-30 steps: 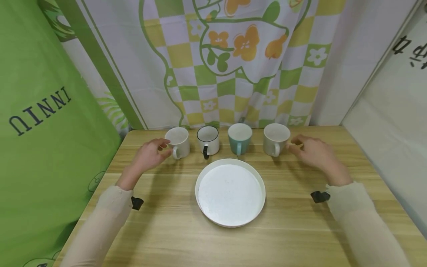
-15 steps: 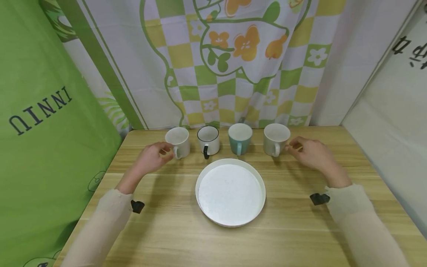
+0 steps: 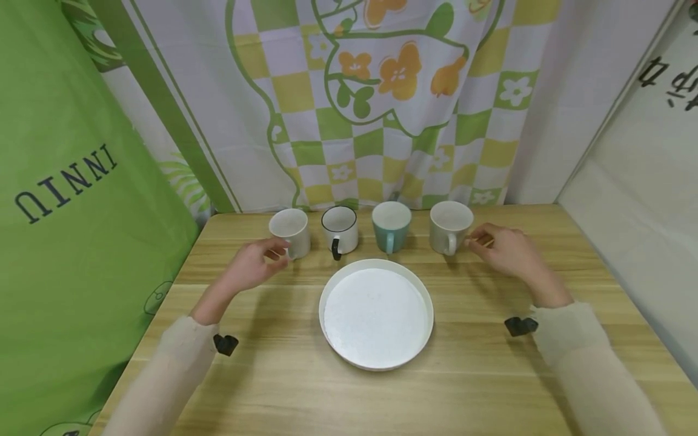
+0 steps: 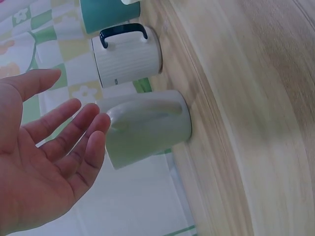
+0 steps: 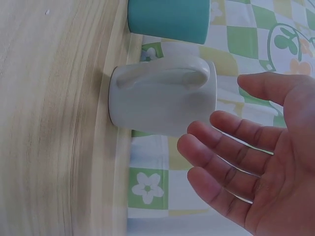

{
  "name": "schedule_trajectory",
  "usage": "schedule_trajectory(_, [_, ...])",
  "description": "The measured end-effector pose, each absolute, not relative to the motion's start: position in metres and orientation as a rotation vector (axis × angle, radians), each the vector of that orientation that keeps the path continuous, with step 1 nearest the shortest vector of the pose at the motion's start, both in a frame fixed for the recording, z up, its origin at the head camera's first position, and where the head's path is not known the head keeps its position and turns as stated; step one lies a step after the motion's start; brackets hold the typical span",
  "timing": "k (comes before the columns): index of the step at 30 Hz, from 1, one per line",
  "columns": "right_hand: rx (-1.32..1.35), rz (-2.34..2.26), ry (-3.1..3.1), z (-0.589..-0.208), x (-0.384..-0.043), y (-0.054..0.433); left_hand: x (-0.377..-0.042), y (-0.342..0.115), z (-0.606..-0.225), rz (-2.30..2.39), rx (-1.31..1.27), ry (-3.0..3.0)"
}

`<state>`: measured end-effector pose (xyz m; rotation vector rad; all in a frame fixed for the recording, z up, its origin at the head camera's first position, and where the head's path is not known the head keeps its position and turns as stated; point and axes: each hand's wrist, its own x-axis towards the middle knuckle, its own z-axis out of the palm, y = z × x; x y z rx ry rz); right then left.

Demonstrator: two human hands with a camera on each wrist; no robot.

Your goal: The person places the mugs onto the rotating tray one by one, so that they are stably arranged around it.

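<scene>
My left hand (image 3: pixel 255 261) is beside the leftmost white mug (image 3: pixel 290 229), its fingers relaxed and its fingertips overlapping the handle side in the head view. The left wrist view shows that mug's handle (image 4: pixel 147 109) right past the fingertips, with nothing in the palm. My right hand (image 3: pixel 504 247) hovers at the right side of the rightmost white mug (image 3: pixel 448 227), thumb and fingers apart and holding nothing. Its plain handle (image 5: pixel 162 71) faces me. Between these two stand a white mug with a black rim and black handle (image 3: pixel 340 233) and a teal mug (image 3: pixel 391 229).
A round white tray (image 3: pixel 376 366) lies on the wooden table (image 3: pixel 262 381) in front of the row of mugs. A checked, flowered curtain (image 3: pixel 349 145) hangs right behind them. Green cloth (image 3: pixel 98 254) borders the left side and pale cloth (image 3: pixel 643 200) the right.
My left hand has shifted rightward, its fingertips now in front of the leftmost mug's handle. The right hand has edged slightly left toward its mug. The mugs and tray stay put.
</scene>
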<state>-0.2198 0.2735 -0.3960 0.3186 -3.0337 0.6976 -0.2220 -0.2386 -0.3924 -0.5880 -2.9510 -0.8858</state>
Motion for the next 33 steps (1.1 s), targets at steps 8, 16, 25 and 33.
schedule_trajectory(8, [0.309, 0.735, -3.006, -0.397, -0.218, 0.273, -0.218, -0.234, -0.398, -0.988, -0.635, -2.943])
schedule_trajectory(16, [0.315, 0.777, -2.984, -0.403, -0.219, 0.273, -0.213, -0.228, -0.406, -1.079, -0.65, -2.965])
schedule_trajectory(25, [0.326, 0.785, -2.95, -0.406, -0.219, 0.271, -0.208, -0.221, -0.415, -1.137, -0.734, -2.946])
schedule_trajectory(33, [0.311, 0.82, -2.962, -0.408, -0.219, 0.267, -0.203, -0.218, -0.422, -1.173, -0.755, -2.948])
